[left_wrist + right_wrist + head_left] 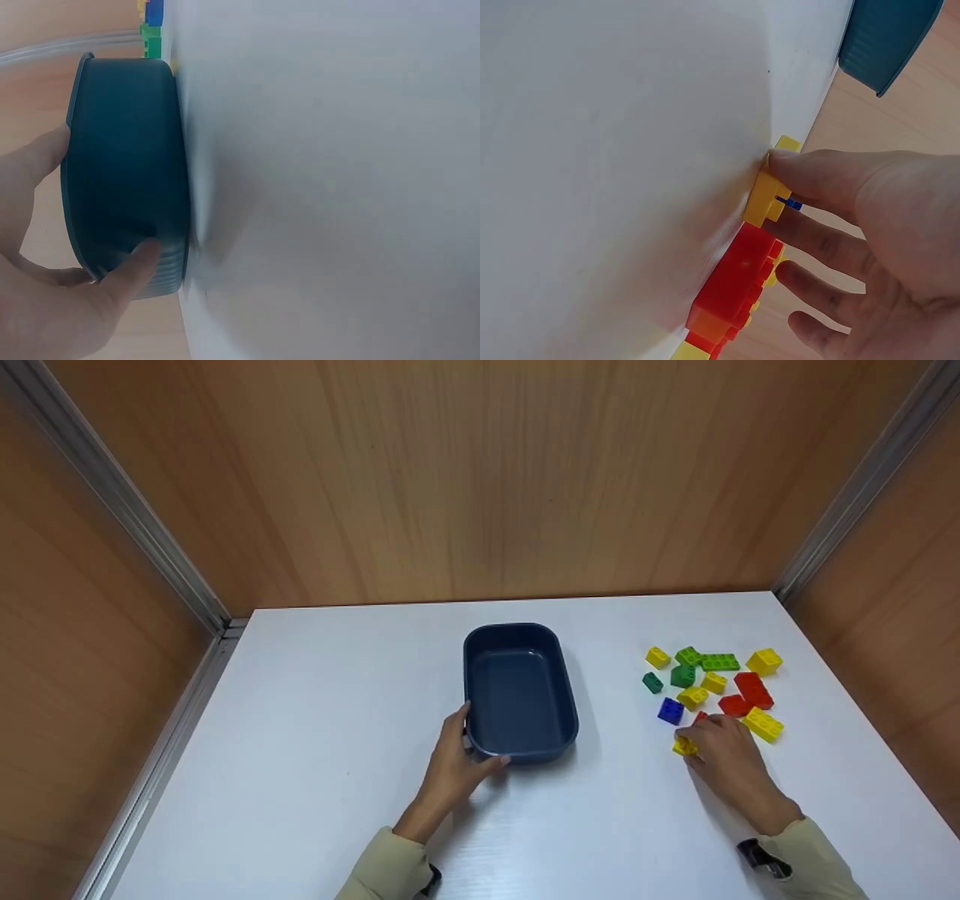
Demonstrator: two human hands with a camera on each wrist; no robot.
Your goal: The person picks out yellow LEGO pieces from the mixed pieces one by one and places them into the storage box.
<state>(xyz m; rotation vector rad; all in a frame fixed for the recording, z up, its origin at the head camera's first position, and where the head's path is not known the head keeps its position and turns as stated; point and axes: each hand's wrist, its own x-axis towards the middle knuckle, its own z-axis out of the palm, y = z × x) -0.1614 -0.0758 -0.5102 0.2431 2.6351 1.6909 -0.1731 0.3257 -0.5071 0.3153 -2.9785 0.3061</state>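
Note:
A dark blue rectangular dish (519, 690) stands on the white table. My left hand (451, 765) holds its near left corner, with fingers along the left side and the thumb at the near rim. To the right, my right hand (727, 754) pinches a yellow toy brick (759, 199) between thumb and fingers, low at the table surface. Right beside that brick in the right wrist view lies a red brick (733, 281). A blue brick (670, 711) and another yellow brick (763, 724) lie close to the right hand.
Several more bricks are loosely grouped beyond the right hand, among them a flat green brick (720, 662), a red brick (754, 690) and a yellow brick (764, 661). Wooden panels (495, 480) wall in the table (300, 720) at the back and sides.

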